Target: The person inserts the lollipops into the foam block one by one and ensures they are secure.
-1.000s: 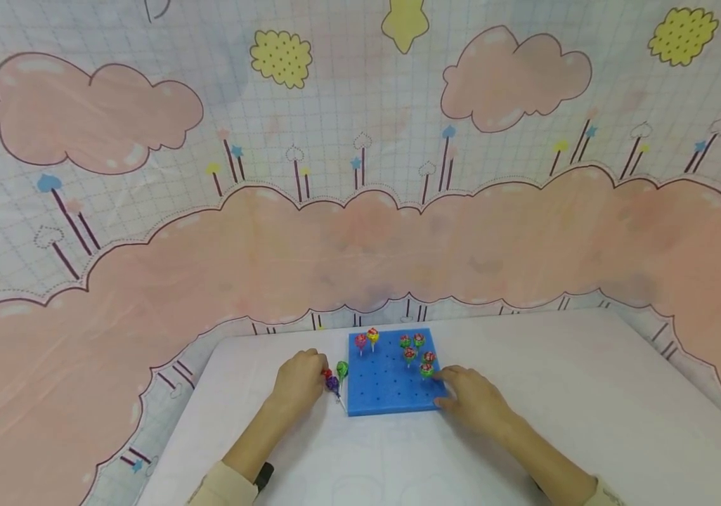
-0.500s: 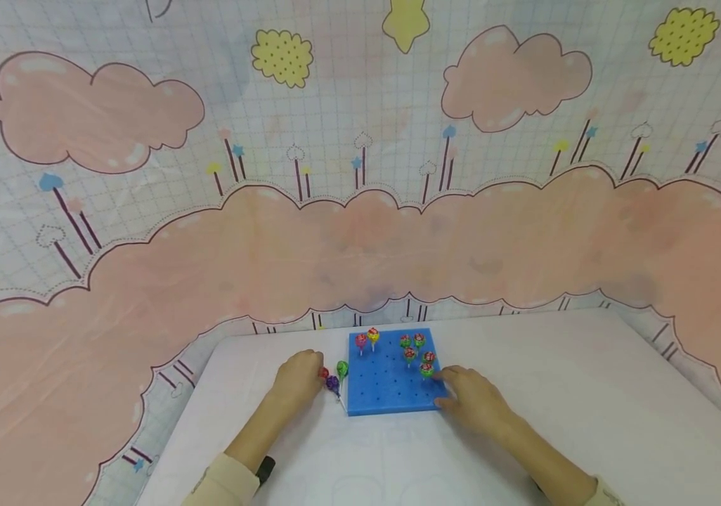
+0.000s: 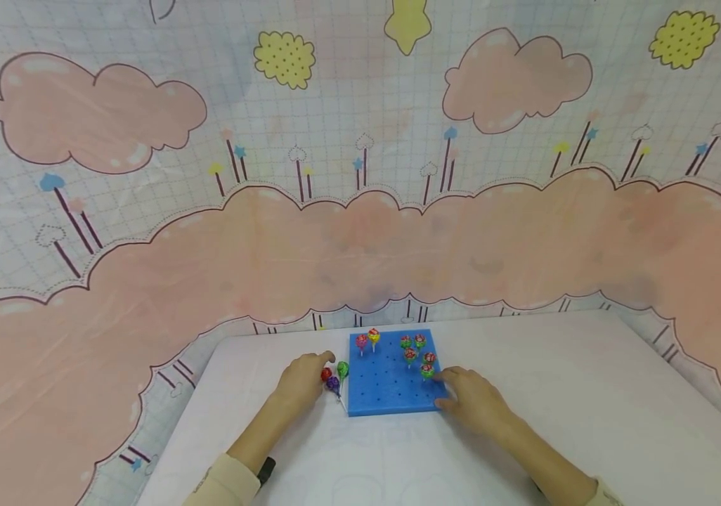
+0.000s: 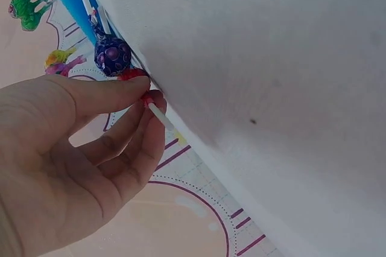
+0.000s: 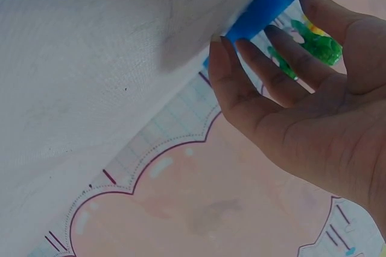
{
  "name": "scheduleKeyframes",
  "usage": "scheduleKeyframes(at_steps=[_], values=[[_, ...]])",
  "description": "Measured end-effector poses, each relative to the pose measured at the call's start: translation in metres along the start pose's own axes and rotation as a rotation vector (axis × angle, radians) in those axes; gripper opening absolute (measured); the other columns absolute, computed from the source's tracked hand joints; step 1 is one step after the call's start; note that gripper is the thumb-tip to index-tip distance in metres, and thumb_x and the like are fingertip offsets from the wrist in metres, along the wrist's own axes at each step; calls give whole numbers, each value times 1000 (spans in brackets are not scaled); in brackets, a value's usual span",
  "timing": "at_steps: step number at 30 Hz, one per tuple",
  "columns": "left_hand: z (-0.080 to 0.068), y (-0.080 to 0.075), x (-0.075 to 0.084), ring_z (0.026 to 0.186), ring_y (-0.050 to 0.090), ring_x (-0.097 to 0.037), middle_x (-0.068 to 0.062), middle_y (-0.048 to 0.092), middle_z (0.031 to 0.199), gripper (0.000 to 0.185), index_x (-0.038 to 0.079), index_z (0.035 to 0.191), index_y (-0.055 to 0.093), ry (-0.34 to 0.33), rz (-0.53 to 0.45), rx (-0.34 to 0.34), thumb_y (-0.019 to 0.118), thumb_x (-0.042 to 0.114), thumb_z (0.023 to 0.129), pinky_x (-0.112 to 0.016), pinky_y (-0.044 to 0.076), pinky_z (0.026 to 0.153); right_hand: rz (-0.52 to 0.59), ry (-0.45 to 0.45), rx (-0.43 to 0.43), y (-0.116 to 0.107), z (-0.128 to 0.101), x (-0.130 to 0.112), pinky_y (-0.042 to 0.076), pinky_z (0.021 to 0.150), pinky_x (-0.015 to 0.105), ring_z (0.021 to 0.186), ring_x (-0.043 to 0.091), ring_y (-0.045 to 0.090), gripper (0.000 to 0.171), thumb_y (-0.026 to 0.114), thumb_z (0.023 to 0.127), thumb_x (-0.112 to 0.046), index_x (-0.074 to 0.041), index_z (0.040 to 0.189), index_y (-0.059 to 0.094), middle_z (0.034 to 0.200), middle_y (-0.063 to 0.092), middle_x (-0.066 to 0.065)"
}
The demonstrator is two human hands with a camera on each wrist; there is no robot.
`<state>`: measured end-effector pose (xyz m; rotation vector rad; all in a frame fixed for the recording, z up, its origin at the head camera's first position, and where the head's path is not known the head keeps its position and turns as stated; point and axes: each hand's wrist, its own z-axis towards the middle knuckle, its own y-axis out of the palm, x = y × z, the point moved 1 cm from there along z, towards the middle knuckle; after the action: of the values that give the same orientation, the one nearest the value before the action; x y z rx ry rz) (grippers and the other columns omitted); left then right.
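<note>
At the left of the blue pegboard-like block (image 3: 373, 386), my left hand (image 3: 300, 383) pinches a red lollipop (image 3: 326, 374) between thumb and fingers; its white stick (image 4: 160, 116) pokes out past the fingertips in the left wrist view. A purple lollipop (image 3: 333, 384) and a green one (image 3: 343, 368) lie beside it, against the block's left side. My right hand (image 3: 474, 399) rests its relaxed fingers and thumb at the block's right edge, close to a red-and-green lollipop (image 3: 426, 370). The right wrist view shows the fingertips along the blue edge (image 5: 271, 3).
A pink lollipop (image 3: 362, 341) and a yellow one (image 3: 374, 336) stand in the block's back left holes. Several red-and-green lollipops (image 3: 410, 355) stand at its right. A white cloth (image 3: 563, 379) covers the table, and a printed curtain (image 3: 360, 253) hangs behind.
One finger of my left hand has lifted and stretched out, and the red lollipop shows more fully. My right hand stays at the block's edge.
</note>
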<state>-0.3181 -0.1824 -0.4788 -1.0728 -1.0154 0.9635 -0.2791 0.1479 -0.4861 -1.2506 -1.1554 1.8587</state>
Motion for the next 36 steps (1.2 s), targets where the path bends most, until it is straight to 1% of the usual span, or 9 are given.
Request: scheduleKeyframes(at_steps=[3,5,9,14,18,23,26,31,36], values=[[0,0,1,79,64,-22,-7,68,89,32,11,113,74,-4,5,-19,77,-7,86,-45,63,82,-1,3,0,0,0,0,51,106,57,127,39,62,39,84,89,-24,-10,124,73,133,69,14],[0,-1,1,77,61,-20,-6,65,87,29,10,108,74,-3,2,-20,77,-7,85,-43,63,81,-2,4,1,0,0,0,51,106,57,127,39,62,39,84,89,-24,-10,124,73,133,68,14],[0,0,1,75,59,-20,-6,61,87,27,7,103,71,-4,-8,-3,80,-7,82,-41,62,77,-5,5,0,0,1,0,51,106,57,127,38,62,40,84,89,-24,-9,125,73,133,69,14],[1,0,0,77,62,-23,-8,62,88,24,4,100,67,-1,-3,23,80,-6,82,-43,61,75,-8,12,-6,0,2,1,51,106,57,126,38,63,40,84,89,-25,-10,125,73,132,69,14],[1,-5,-2,77,64,-26,-11,62,91,23,3,103,65,-1,-15,74,76,-6,85,-46,60,75,-11,14,-9,1,2,1,52,106,56,126,37,63,41,83,90,-26,-10,126,73,133,69,13],[1,-14,-3,76,63,-25,-12,63,97,31,5,113,68,11,-61,116,74,-7,84,-44,61,75,-4,13,-3,0,2,1,51,106,57,127,38,62,40,83,90,-25,-10,126,73,133,69,13],[-1,-18,-3,76,64,-23,-10,63,95,28,7,110,72,12,-71,132,74,-6,85,-43,61,74,-2,8,-1,0,2,1,50,106,57,127,38,62,40,83,90,-24,-10,126,73,133,69,13],[-1,-25,-2,76,66,-24,-7,63,90,24,9,104,73,27,-65,176,76,-4,85,-44,61,70,-2,3,3,-1,1,1,50,107,57,127,38,62,40,83,90,-24,-9,126,73,133,69,14],[-2,-29,1,79,66,-23,-8,64,92,22,9,105,74,25,-77,176,78,-2,86,-41,62,76,1,3,1,-1,1,1,50,107,57,127,38,62,40,83,90,-24,-10,125,73,133,69,13]])
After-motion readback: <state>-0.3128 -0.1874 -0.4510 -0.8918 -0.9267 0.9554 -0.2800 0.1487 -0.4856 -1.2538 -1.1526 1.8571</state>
